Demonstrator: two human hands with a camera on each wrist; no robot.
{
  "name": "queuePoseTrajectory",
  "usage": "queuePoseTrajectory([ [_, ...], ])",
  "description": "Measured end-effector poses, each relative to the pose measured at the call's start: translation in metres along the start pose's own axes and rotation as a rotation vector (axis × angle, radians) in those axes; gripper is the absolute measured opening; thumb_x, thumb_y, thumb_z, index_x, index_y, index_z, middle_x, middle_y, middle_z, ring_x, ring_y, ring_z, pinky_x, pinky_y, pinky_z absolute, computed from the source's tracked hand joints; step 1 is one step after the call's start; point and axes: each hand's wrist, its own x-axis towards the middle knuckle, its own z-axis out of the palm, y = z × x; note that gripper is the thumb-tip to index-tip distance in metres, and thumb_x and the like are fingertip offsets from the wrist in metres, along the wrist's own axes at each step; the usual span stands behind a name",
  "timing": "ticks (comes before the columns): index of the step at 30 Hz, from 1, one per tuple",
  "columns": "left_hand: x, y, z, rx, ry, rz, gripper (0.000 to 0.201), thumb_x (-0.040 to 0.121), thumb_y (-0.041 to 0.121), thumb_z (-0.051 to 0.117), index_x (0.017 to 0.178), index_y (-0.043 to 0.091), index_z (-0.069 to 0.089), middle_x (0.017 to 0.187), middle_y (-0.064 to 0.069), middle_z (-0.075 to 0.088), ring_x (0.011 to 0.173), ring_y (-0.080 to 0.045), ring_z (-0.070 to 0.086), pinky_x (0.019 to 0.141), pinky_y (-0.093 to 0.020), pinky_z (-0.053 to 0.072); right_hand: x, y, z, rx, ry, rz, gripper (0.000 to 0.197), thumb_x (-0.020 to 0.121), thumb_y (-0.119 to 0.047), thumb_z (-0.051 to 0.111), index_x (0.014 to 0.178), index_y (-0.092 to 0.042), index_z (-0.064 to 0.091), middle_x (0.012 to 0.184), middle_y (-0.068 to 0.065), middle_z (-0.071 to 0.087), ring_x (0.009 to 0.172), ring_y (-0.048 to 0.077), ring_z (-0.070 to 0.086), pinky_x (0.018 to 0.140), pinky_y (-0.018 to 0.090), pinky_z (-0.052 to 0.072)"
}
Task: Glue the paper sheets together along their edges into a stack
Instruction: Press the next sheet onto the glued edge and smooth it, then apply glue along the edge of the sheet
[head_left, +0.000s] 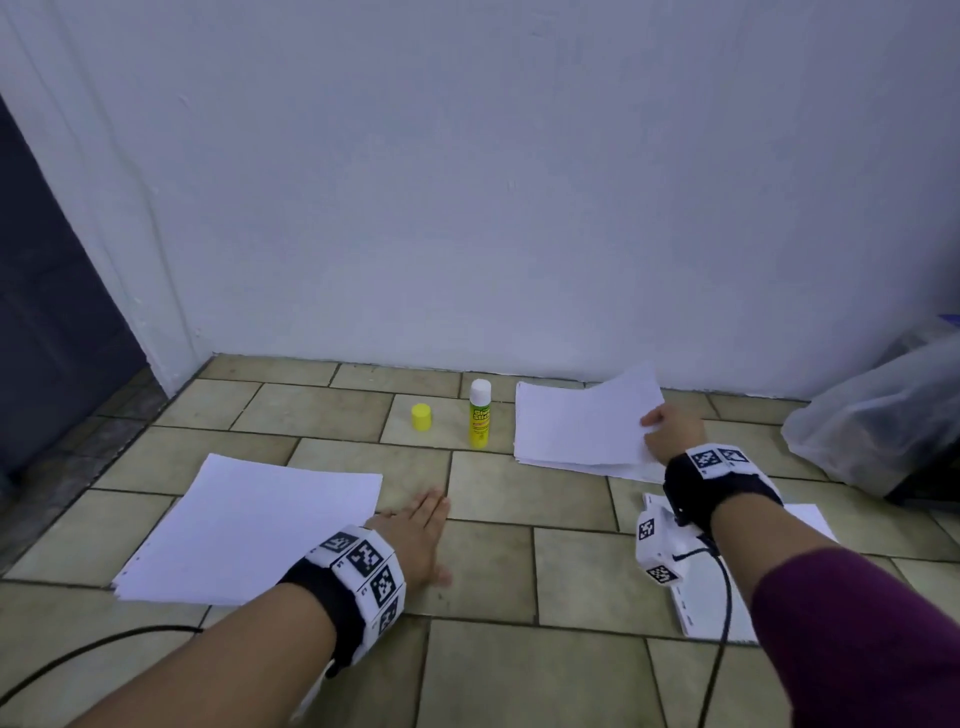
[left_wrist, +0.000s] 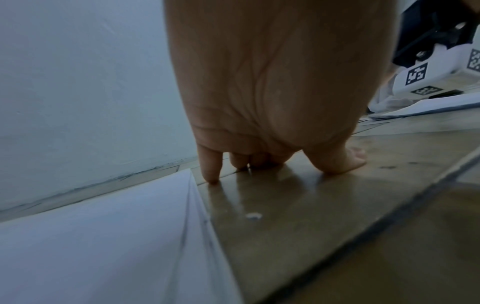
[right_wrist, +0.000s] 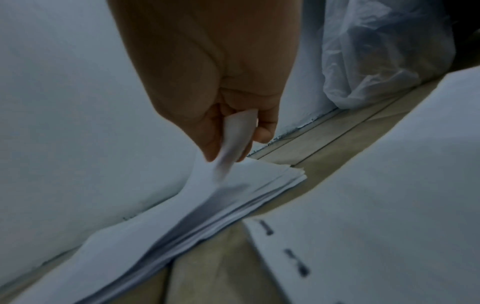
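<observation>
right hand (head_left: 670, 434) pinching top sheet (head_left: 597, 415) off far-right paper pile (head_left: 561, 457), left hand (head_left: 415, 540) flat, relaxed on floor tiles (head_left: 493, 499) beside left stack (head_left: 249, 525), one uncapped glue stick (head_left: 479, 414), one yellow cap (head_left: 421, 417), three paper piles

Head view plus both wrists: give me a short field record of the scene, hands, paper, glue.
left hand: flat on the tile floor, fingers straight, beside the near stack
right hand: pinches the top sheet of the far pile, lifting its corner
glue stick: upright, uncapped, between the two piles
yellow cap: on the floor, left of the glue stick, apart from it
punched sheets: under the right forearm
plastic bag: far right, by the wall
</observation>
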Motion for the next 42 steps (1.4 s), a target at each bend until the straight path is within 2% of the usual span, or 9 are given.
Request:
queuePoseTrajectory([
  [3,-0.001,-0.002,0.001,-0.006,0.017,0.019,0.085,0.098,0.048,0.041,0.151,0.012,-0.015,0.159,-0.001,-0.023,0.147,-0.014,-0.015,0.119,-0.040,0.008,0.003,0.000,0.001,-0.191,-0.120,0.018,0.034,0.086,-0.018,0.067,0.116,-0.007,0.056,0.121,0.010,0.061,0.113,0.026,0.056,0.089,0.027,0.042],
  [8,-0.001,-0.003,0.002,-0.011,0.026,0.032,0.085,0.098,0.048,0.040,0.152,0.012,-0.015,0.159,0.000,-0.023,0.147,-0.013,-0.016,0.119,-0.040,0.007,0.002,-0.004,0.001,-0.444,-0.207,0.036,0.043,0.081,-0.033,0.070,0.117,-0.014,0.057,0.123,0.006,0.058,0.114,0.023,0.054,0.087,0.026,0.044],
  [13,-0.002,-0.004,0.001,-0.015,0.017,0.033,0.086,0.098,0.049,0.041,0.151,0.013,-0.016,0.158,0.000,-0.024,0.147,-0.013,-0.016,0.119,-0.039,0.006,-0.001,-0.010,-0.002,-0.640,-0.258,0.080,0.046,0.087,-0.044,0.061,0.127,-0.025,0.050,0.138,0.014,0.036,0.130,0.035,0.029,0.105,0.036,0.033],
  [19,-0.003,-0.002,-0.001,-0.008,-0.002,0.025,0.085,0.099,0.048,0.040,0.151,0.012,-0.016,0.158,0.000,-0.025,0.147,-0.013,-0.017,0.120,-0.040,0.006,0.001,-0.013,-0.017,-0.727,-0.229,-0.063,0.037,0.101,-0.032,0.037,0.134,-0.027,0.052,0.139,0.002,0.049,0.130,0.021,0.042,0.111,0.034,0.031],
  [24,-0.005,0.000,-0.002,0.023,-0.008,0.017,0.084,0.099,0.048,0.039,0.151,0.011,-0.017,0.158,-0.001,-0.025,0.147,-0.014,-0.018,0.119,-0.039,0.008,-0.027,-0.005,-0.031,-0.727,-0.437,-0.153,0.083,0.091,-0.045,0.057,0.152,-0.014,0.010,0.157,0.006,0.021,0.142,0.023,0.027,0.114,0.035,0.027],
  [28,-0.005,0.000,-0.001,0.024,0.008,0.019,0.083,0.100,0.047,0.037,0.151,0.010,-0.016,0.158,-0.002,-0.024,0.147,-0.014,-0.017,0.119,-0.038,0.008,-0.071,0.011,-0.032,-0.809,-0.573,-0.199,0.108,0.084,-0.043,0.067,0.151,-0.009,-0.011,0.160,0.009,-0.008,0.148,0.027,-0.004,0.118,0.043,0.016],
  [32,-0.008,0.001,0.001,0.030,0.053,0.014,0.081,0.100,0.046,0.037,0.152,0.009,-0.014,0.159,-0.002,-0.021,0.147,-0.014,-0.014,0.119,-0.039,0.010,-0.096,0.032,-0.022,-0.732,-0.591,-0.162,0.107,0.087,-0.041,0.064,0.149,-0.004,-0.016,0.158,0.012,-0.017,0.146,0.028,-0.012,0.118,0.041,0.014],
  [39,-0.015,0.003,0.005,0.000,0.119,0.008,0.076,0.101,0.043,0.037,0.153,0.009,-0.009,0.161,-0.003,-0.015,0.149,-0.015,-0.008,0.119,-0.038,0.017,-0.113,0.043,-0.017,-0.640,-0.588,-0.159,0.094,0.094,-0.037,0.055,0.149,-0.006,-0.014,0.158,0.012,-0.016,0.148,0.023,0.001,0.117,0.036,0.018],
  [42,-0.022,-0.005,-0.007,-0.027,0.134,0.018,0.076,0.098,0.048,0.042,0.155,0.014,0.004,0.162,0.000,-0.003,0.149,-0.017,0.004,0.117,-0.042,0.023,-0.114,0.045,-0.018,-0.624,-0.581,-0.168,0.096,0.093,-0.038,0.056,0.149,-0.007,-0.015,0.158,0.011,-0.016,0.148,0.023,0.002,0.116,0.036,0.018],
])
